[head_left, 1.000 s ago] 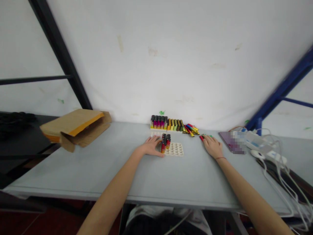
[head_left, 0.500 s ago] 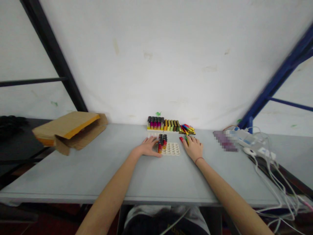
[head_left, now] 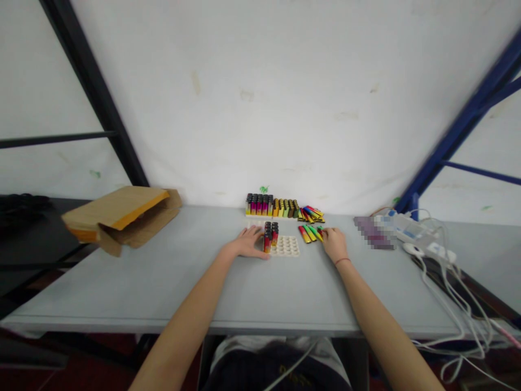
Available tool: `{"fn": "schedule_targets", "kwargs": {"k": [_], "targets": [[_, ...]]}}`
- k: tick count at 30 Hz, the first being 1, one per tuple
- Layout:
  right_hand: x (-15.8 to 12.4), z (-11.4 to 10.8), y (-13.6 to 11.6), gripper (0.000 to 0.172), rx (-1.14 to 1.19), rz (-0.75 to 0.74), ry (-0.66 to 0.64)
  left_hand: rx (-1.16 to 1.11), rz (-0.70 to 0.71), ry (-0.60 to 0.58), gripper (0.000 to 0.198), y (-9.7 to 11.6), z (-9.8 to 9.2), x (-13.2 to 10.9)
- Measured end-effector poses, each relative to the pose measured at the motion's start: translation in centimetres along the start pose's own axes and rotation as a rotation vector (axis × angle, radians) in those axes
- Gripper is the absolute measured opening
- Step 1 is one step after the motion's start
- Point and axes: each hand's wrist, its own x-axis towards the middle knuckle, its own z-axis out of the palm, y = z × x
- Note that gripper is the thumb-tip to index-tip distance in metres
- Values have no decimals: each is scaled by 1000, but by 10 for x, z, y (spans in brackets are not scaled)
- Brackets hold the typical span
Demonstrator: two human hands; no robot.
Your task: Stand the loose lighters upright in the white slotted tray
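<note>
Tray [head_left: 290, 247] well inside table [head_left: 122, 282] edges

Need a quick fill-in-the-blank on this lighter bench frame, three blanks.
The left hand lies palm-____ beside the white tray.
The tray's lighters stand ____.
The right hand touches loose lighters lying on the ____.
Missing words: down; upright; table.

Even, soft indoor light; white wall [head_left: 285, 98] bright, no glare. Faint shadows under forearms on grey table [head_left: 122, 282]. Wide-angle bending at edges, frame beams bowed. Slight softness throughout; small pixelated patch at right.
</note>
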Motion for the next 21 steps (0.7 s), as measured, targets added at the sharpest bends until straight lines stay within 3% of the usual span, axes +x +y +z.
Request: {"fn": "schedule_targets", "kwargs": {"k": [10, 14, 18, 21], "targets": [[-2, -10, 1, 31, -82, -44, -198, 5, -19, -30, 109, 1, -2, -1], [-7, -12, -5, 29, 17, -7, -95, 25, -21, -29, 110, 0, -1, -1], [-13, -18, -13, 35, 332, 89, 37, 30, -20, -32, 110, -2, 0, 1], [-16, -18, -18, 39, 554, 81, 139, 28, -18, -32, 111, -3, 2, 2]]}}
